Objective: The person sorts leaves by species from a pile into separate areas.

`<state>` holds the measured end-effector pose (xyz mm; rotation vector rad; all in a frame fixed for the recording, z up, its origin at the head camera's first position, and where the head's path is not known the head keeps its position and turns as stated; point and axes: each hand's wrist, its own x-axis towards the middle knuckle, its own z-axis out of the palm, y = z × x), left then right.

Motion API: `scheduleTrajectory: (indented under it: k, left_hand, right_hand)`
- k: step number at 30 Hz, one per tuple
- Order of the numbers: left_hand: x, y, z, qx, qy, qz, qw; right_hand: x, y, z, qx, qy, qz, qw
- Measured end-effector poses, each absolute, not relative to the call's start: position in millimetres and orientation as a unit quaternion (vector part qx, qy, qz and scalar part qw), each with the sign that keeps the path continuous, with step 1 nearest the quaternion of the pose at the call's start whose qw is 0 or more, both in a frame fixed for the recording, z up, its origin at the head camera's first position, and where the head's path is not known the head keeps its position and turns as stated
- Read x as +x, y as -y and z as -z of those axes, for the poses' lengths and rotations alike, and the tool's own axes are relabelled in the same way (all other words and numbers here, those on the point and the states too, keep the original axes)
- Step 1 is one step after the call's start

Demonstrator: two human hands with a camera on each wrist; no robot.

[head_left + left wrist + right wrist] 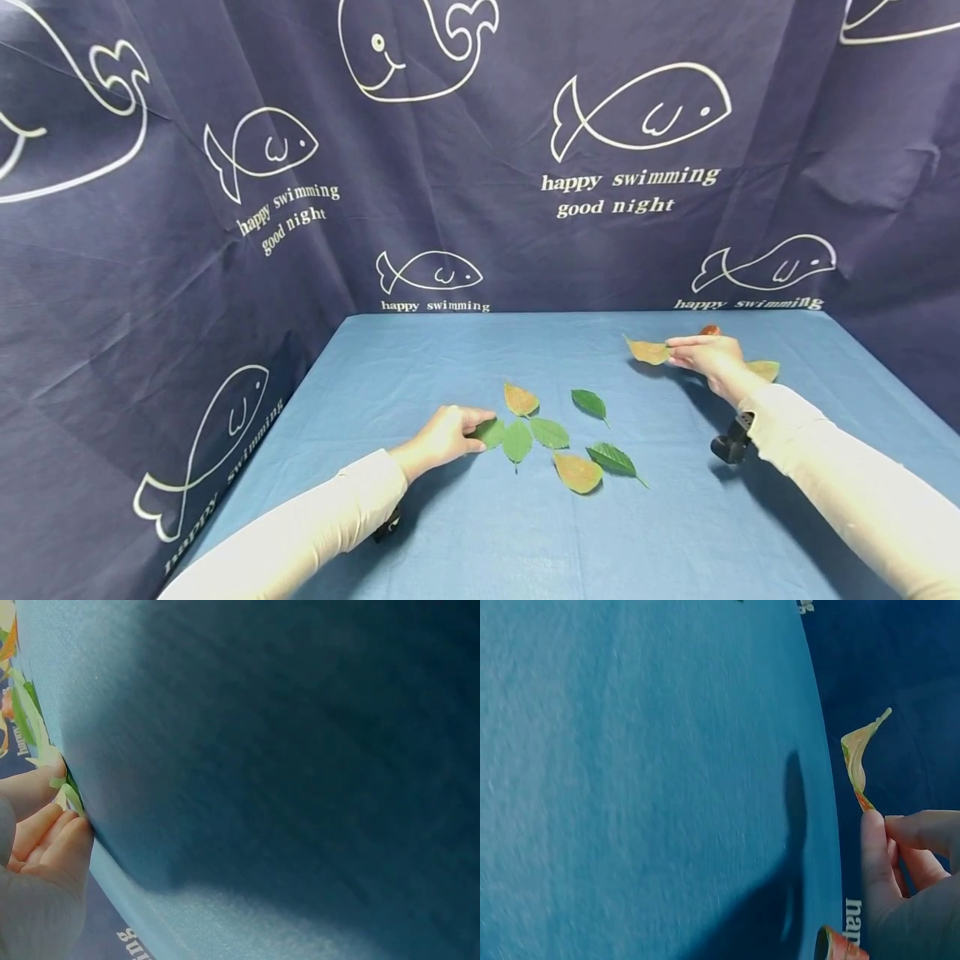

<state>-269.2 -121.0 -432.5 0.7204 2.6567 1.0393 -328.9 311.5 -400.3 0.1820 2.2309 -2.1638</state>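
Observation:
My right hand (708, 358) pinches a yellow-brown leaf (648, 352) by one end, above the back right of the blue cloth. In the right wrist view that leaf (859, 754) stands up curled from the fingertips. On the cloth at centre left, my left hand (442, 435) holds a green leaf (490, 433) between thumb and fingers, at its left side. Right beside it lie two more green leaves, one upright (517, 442) and one slanted (550, 433). A yellow-brown leaf (521, 399) lies just behind them. The left wrist view shows the green leaf (71, 796) edge-on between the fingertips.
To the right lie a dark green leaf (589, 403), another dark green leaf (615, 458) and a yellow-brown leaf (578, 472). Near the right hand are another yellowish leaf (765, 370) and a small reddish-brown thing (710, 330). A dark printed curtain (487, 192) hangs around the blue cloth (465, 533).

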Motion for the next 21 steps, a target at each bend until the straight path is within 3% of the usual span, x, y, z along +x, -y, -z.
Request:
scheduleTrajectory:
  k: [12,21]
  left_hand:
    - [-268,120,430,0.244,-0.897,-0.355,0.096]
    - [-269,121,431,0.248,-0.897,-0.353,0.093]
  right_hand:
    - [-330,-328,401,0.102,-0.659,0.745,-0.007]
    - [-332,-336,400,0.2,-0.686,0.7,-0.015]
